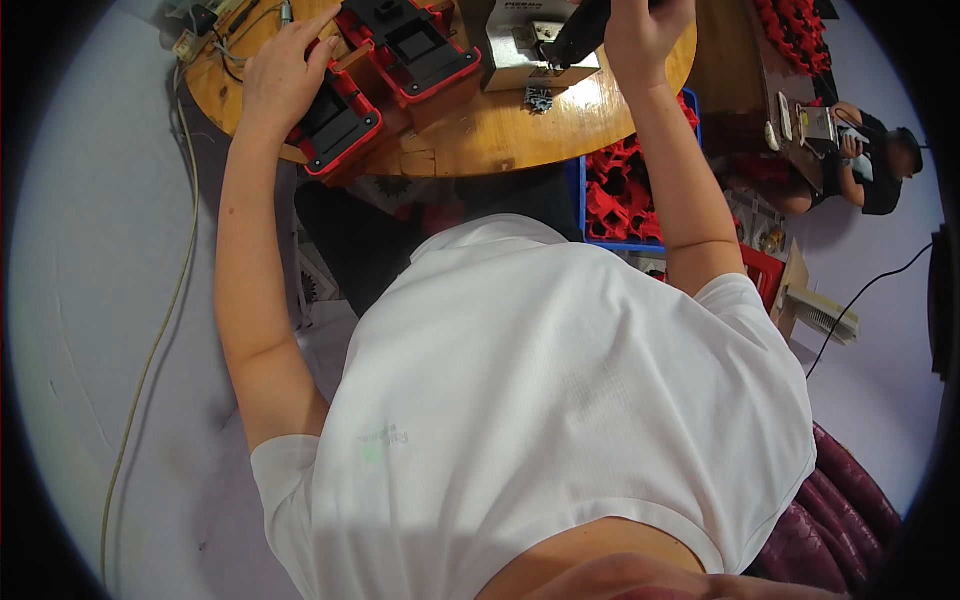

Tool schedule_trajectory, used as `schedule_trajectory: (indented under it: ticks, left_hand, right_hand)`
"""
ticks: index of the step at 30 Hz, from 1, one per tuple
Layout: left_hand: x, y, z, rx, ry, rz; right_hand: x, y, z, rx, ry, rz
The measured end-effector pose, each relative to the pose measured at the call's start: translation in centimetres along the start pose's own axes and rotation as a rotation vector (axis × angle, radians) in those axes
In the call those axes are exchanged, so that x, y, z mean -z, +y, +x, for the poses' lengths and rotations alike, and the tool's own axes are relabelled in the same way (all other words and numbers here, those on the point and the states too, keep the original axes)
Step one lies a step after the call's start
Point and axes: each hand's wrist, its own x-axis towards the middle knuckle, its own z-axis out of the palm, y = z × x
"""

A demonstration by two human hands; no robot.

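My left hand lies at the left red-and-black plastic housing, its fingers stretched toward the top edge of the view. A second housing of the same kind sits just right of it, both on a red block or fixture. Partly cut off by the top edge, my right hand is closed round a black electric screwdriver. The tool slants down to the left, its tip at the front of a metal box-shaped screw feeder. A small heap of screws lies before that box.
The round wooden table ends close in front of me. Below its right edge stands a blue crate of red plastic parts. Cables lie at the far left. Another person sits at a table on the right.
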Motion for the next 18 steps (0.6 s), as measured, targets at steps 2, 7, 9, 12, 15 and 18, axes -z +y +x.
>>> schedule_trajectory:
  ticks: [2,7,9,12,15,18]
  left_hand:
    - [0.2,0.0,-0.2,0.034,-0.030,0.012]
    - [0.3,1.1,0.0,0.080,-0.040,0.022]
    - [0.4,1.3,0.4,0.041,-0.012,0.007]
    - [0.9,0.9,-0.5,0.097,-0.051,-0.004]
    - [1.2,2.0,0.2,0.098,-0.038,0.016]
    - [1.2,1.9,-0.4,0.143,-0.050,0.007]
  right_hand:
    - [-0.4,-0.3,1.2,-0.061,-0.047,0.056]
    - [-5.6,-1.8,5.4,0.033,0.059,0.192]
    - [-7.2,1.1,7.6,0.263,0.060,0.281]
    - [-11.6,4.3,8.3,0.277,0.035,0.359]
    - [-12.1,4.6,8.6,0.255,0.053,0.301]
    - [-13.3,6.2,8.1,0.209,0.044,0.326]
